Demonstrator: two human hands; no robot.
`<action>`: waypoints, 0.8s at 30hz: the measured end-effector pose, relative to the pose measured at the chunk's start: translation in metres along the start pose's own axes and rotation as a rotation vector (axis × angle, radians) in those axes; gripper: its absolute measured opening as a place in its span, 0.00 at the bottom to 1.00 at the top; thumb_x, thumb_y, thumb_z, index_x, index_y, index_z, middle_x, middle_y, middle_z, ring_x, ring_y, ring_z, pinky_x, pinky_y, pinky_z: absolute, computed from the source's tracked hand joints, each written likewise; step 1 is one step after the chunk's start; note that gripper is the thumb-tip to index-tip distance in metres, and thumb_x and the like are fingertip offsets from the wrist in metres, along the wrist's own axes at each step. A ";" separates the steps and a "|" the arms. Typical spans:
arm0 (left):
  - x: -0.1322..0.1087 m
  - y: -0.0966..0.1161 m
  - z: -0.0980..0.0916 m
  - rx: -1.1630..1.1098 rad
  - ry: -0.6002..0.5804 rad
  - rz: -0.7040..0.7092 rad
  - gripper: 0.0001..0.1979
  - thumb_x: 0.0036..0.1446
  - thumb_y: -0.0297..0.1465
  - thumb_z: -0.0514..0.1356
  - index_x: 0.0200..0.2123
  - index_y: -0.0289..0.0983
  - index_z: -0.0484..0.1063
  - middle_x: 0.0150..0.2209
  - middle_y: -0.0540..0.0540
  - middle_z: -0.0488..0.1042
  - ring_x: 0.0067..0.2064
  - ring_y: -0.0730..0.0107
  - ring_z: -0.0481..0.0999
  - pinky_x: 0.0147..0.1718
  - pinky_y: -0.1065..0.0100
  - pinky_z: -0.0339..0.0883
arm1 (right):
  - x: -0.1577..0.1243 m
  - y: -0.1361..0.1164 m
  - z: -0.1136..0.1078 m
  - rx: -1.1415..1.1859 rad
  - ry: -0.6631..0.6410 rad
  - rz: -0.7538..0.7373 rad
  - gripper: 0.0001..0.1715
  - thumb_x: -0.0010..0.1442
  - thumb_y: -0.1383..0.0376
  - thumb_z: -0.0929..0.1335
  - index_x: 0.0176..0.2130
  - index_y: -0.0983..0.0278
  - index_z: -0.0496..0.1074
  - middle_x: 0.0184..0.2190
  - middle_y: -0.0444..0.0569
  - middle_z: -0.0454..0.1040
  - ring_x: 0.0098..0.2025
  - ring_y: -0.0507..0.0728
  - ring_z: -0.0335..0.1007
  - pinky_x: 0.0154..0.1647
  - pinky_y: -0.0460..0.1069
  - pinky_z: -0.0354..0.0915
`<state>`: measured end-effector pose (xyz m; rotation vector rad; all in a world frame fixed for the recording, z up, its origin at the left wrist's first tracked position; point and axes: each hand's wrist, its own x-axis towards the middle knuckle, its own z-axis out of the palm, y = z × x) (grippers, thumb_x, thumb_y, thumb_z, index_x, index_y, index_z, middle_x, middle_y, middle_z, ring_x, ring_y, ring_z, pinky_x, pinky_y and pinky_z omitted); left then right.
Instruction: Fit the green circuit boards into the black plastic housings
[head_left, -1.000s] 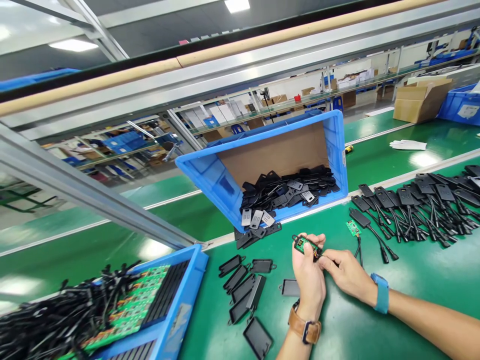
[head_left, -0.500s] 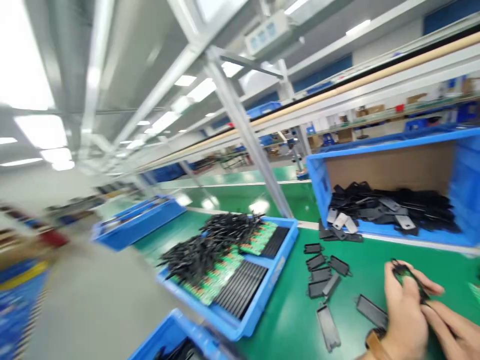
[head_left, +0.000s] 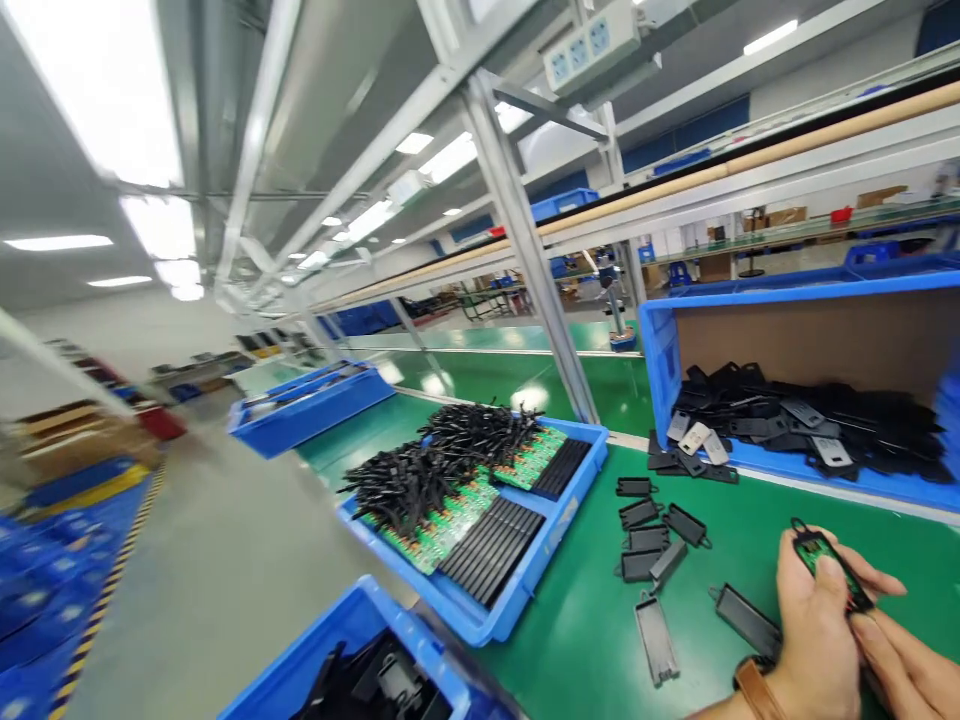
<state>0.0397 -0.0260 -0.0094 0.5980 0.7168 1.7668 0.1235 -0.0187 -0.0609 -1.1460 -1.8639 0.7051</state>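
At the lower right, my left hand is wrapped round a black casing with a green circuit board inside, the thumb pressing on the board. My right hand pinches the lower end of the same casing. Several empty black casings lie on the green table to the left of my hands, one of them close to my left wrist. A blue tray holds green circuit boards with black leads and rows of black strips.
Behind my hands a blue crate on its side holds flat black covers, some spilling in front. Another blue bin with black parts is at the bottom. A metal post rises behind the tray, with a blue container farther left.
The view has shifted, so the scene sits farther right and is sharper. Both hands still hold the casing, and its board shows more clearly.
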 end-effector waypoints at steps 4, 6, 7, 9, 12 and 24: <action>-0.001 0.013 0.002 0.084 -0.017 0.022 0.17 0.61 0.45 0.60 0.41 0.38 0.66 0.34 0.45 0.75 0.38 0.64 0.78 0.44 0.61 0.66 | -0.005 -0.016 -0.021 0.120 -0.280 0.126 0.29 0.68 0.44 0.55 0.31 0.59 0.70 0.28 0.49 0.74 0.30 0.59 0.68 0.30 0.49 0.65; 0.002 0.017 0.001 0.097 -0.022 0.002 0.14 0.62 0.43 0.59 0.40 0.38 0.67 0.34 0.46 0.75 0.39 0.64 0.77 0.46 0.61 0.66 | 0.003 -0.024 -0.022 0.134 -0.305 0.163 0.31 0.69 0.44 0.54 0.28 0.62 0.64 0.25 0.47 0.69 0.28 0.56 0.61 0.28 0.48 0.58; 0.003 0.017 0.001 0.098 -0.024 -0.010 0.14 0.62 0.43 0.59 0.40 0.38 0.68 0.35 0.46 0.75 0.40 0.64 0.77 0.47 0.61 0.66 | 0.007 -0.027 -0.022 0.139 -0.308 0.176 0.31 0.69 0.44 0.53 0.27 0.62 0.61 0.24 0.46 0.67 0.28 0.55 0.58 0.28 0.48 0.55; 0.005 0.018 0.000 0.103 -0.032 -0.027 0.14 0.62 0.43 0.59 0.40 0.38 0.69 0.36 0.46 0.75 0.42 0.63 0.77 0.49 0.60 0.66 | 0.013 -0.032 -0.024 0.164 -0.312 0.184 0.31 0.69 0.44 0.53 0.26 0.62 0.57 0.24 0.44 0.62 0.27 0.53 0.54 0.27 0.48 0.51; 0.005 0.018 -0.001 0.123 -0.038 -0.025 0.14 0.61 0.44 0.60 0.40 0.38 0.70 0.37 0.45 0.75 0.43 0.63 0.77 0.50 0.59 0.66 | 0.015 -0.036 -0.027 0.223 -0.330 0.177 0.30 0.69 0.44 0.53 0.26 0.61 0.54 0.23 0.42 0.58 0.27 0.52 0.50 0.27 0.47 0.48; 0.008 0.018 -0.002 0.120 -0.049 -0.005 0.11 0.63 0.39 0.59 0.45 0.40 0.67 0.37 0.48 0.74 0.43 0.63 0.78 0.48 0.61 0.67 | 0.014 -0.044 -0.030 0.208 -0.302 0.162 0.31 0.71 0.47 0.52 0.25 0.62 0.55 0.22 0.41 0.58 0.25 0.51 0.50 0.27 0.48 0.45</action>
